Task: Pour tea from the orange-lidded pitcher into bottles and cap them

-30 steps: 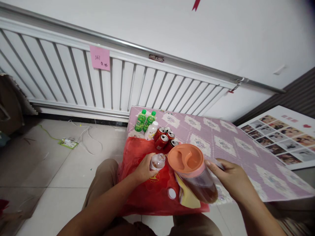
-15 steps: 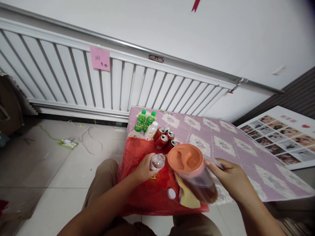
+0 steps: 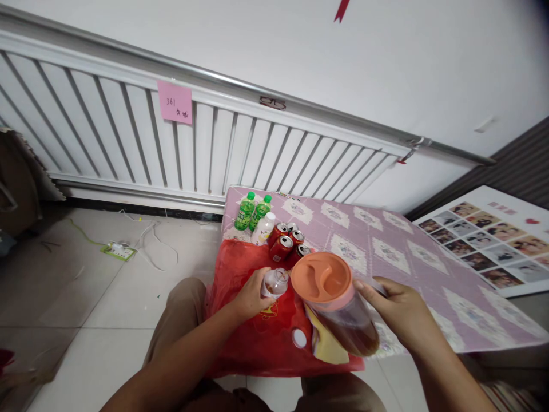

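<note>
My left hand (image 3: 250, 296) is wrapped round a small clear bottle (image 3: 275, 281) with its mouth uncovered and brownish liquid showing inside. By its handle, my right hand (image 3: 398, 309) holds a clear pitcher (image 3: 354, 326) of brown liquid, tilted to the left. The pitcher's orange lid (image 3: 321, 277) is on, and its spout side is at the bottle's mouth. Below them, a white bottle cap (image 3: 299, 338) lies on a red plastic sheet (image 3: 240, 349). A yellow cloth (image 3: 328, 343) is partly hidden beneath the pitcher.
Behind the hands stand several red cans (image 3: 282, 247), a white bottle (image 3: 263, 229) and two green bottles (image 3: 245, 212). A patterned purple cloth (image 3: 364, 246) covers the table. A radiator (image 3: 206, 149) runs along the wall; a photo board (image 3: 493, 234) leans at right.
The pitcher and my right hand have shifted very slightly left. My left hand and the bottle have stayed in place.
</note>
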Available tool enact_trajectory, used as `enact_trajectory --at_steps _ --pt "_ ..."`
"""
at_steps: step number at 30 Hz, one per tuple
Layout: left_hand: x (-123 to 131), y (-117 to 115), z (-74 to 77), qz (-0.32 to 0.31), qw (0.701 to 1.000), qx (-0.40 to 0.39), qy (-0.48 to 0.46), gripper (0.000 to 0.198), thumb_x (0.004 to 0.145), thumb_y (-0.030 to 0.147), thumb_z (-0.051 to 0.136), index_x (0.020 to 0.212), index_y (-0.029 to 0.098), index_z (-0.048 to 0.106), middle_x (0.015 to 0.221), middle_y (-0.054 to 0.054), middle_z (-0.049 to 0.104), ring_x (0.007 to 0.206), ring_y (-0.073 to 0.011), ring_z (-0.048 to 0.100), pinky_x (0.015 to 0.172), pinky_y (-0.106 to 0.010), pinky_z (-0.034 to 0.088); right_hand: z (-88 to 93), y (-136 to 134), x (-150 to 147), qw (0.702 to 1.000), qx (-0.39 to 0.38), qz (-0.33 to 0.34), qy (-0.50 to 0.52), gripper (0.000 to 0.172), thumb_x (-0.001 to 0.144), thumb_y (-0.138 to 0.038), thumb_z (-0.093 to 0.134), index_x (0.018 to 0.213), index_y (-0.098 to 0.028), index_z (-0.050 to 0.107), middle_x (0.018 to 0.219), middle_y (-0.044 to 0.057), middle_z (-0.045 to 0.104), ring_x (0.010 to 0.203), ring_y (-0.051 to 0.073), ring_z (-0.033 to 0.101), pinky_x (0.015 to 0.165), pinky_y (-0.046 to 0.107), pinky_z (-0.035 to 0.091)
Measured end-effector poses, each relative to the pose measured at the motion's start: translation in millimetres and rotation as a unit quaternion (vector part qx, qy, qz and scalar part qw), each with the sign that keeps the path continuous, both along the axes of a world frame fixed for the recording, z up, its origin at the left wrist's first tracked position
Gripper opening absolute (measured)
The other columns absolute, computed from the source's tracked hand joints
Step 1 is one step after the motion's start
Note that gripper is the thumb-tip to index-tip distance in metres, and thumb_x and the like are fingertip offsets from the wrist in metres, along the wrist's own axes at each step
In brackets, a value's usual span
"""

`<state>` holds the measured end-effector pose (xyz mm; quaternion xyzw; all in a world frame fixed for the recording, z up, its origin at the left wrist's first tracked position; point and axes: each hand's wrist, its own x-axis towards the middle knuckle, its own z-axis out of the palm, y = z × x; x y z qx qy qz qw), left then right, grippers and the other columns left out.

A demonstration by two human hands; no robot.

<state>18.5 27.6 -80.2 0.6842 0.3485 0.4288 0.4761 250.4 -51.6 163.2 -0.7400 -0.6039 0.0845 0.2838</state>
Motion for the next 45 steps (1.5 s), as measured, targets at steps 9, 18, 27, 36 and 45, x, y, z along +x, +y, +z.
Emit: enact_trajectory --at_steps 9,18,27,36,45 --pt "-0.4 -0.4 0.2 0.000 1.000 -0.006 -0.005 0.083 0.065 0.010 0.079 0.139 0.021 0.044 0.136 -0.012 0.055 0.128 -0.0319 0.053 0.111 -0.048 0.040 -0.2 0.4 0.1 0.997 -0.072 -0.026 0.028 0.051 0.070 -0.069 0.058 0.053 -0.022 0.050 0.054 -0.001 0.042 0.055 0.015 0.043 0.049 0.027 0.036" --pt "-0.1 -1.0 1.7 0.003 1.000 -0.005 0.006 0.084 0.065 0.009 0.079 0.140 0.021 0.043 0.138 -0.013 0.054 0.129 -0.0319 0.052 0.112 -0.047 0.040 0.0 1.2 -0.6 0.996 -0.079 -0.032 0.036 0.051 0.069 -0.069 0.058 0.056 -0.020 0.057 0.056 0.000 0.048 0.056 0.015 0.044 0.051 0.027 0.038" --pt "-1.0 -2.0 6.3 0.003 1.000 -0.013 0.004 0.082 0.065 0.009 0.078 0.139 0.020 0.045 0.138 -0.012 0.055 0.129 -0.0318 0.052 0.113 -0.047 0.040 -0.3 1.8 -0.8 0.998 -0.053 -0.008 0.025 0.049 0.071 -0.066 0.060 0.053 -0.020 0.053 0.052 -0.001 0.045 0.052 0.014 0.043 0.046 0.025 0.036" --pt "0.4 -1.4 5.7 0.006 1.000 -0.008 0.014 0.082 0.065 0.010 0.079 0.139 0.018 0.044 0.138 -0.015 0.054 0.129 -0.0319 0.052 0.112 -0.047 0.040 -1.8 3.6 -1.3 0.997 -0.074 -0.020 0.032 0.049 0.070 -0.067 0.059 0.055 -0.020 0.056 0.054 -0.001 0.048 0.055 0.015 0.045 0.049 0.026 0.038" --pt "-0.2 -2.3 7.0 0.005 1.000 -0.012 0.002 0.082 0.064 0.009 0.079 0.138 0.020 0.046 0.137 -0.013 0.055 0.128 -0.0325 0.052 0.113 -0.049 0.039 -0.9 2.8 -2.2 0.998 -0.055 -0.008 0.028 0.050 0.072 -0.066 0.061 0.052 -0.021 0.052 0.052 -0.002 0.043 0.051 0.013 0.041 0.046 0.025 0.034"
